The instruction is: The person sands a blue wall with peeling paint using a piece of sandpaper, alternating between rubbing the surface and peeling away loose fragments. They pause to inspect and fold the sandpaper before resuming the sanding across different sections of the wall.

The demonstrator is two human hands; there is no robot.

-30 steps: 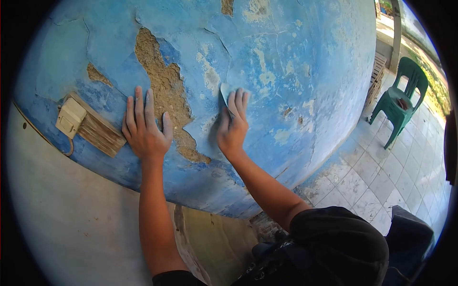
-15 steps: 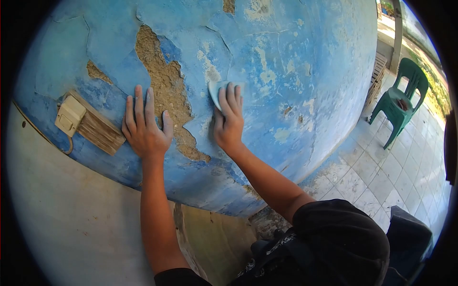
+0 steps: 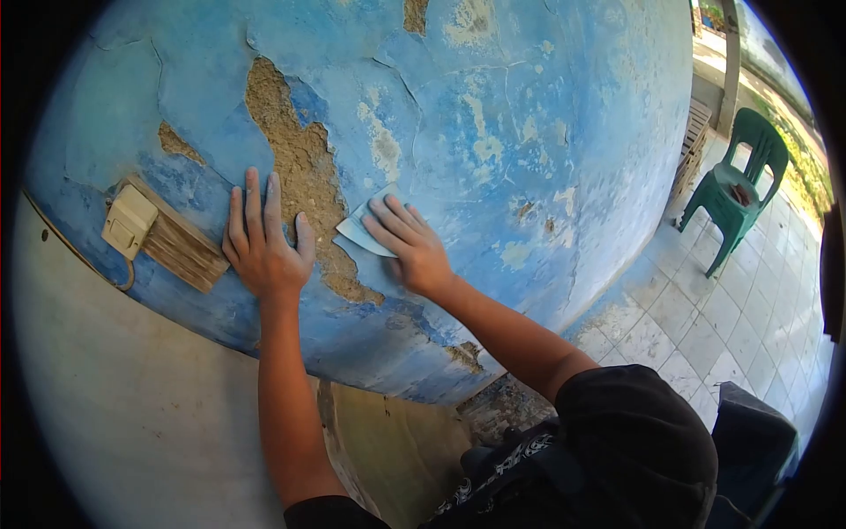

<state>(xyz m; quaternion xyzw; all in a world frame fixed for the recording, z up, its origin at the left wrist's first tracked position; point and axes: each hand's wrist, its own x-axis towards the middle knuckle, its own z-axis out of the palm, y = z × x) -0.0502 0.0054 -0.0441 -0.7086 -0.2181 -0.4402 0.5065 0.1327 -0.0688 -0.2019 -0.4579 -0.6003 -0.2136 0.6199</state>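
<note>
Pressing sandpaper sheet (image 3: 359, 231) flat on blue wall (image 3: 529, 106): right hand (image 3: 410, 242), fingers extended; left hand (image 3: 263, 245) splayed open; no readable writing.

We face a blue-painted plaster wall (image 3: 546, 97) whose paint is cracked and flaking. A long patch of bare brown plaster (image 3: 304, 167) runs down it, just right of our left fingertips (image 3: 251, 189) and left of our right fingers (image 3: 392, 220). Under those right fingers a pale sheet of sandpaper (image 3: 357, 231) lies flat against the wall. Left of our left fingers a cream plastic switch box (image 3: 129, 220) sits on a worn wooden mounting block (image 3: 181, 242) fixed to the wall.
</note>
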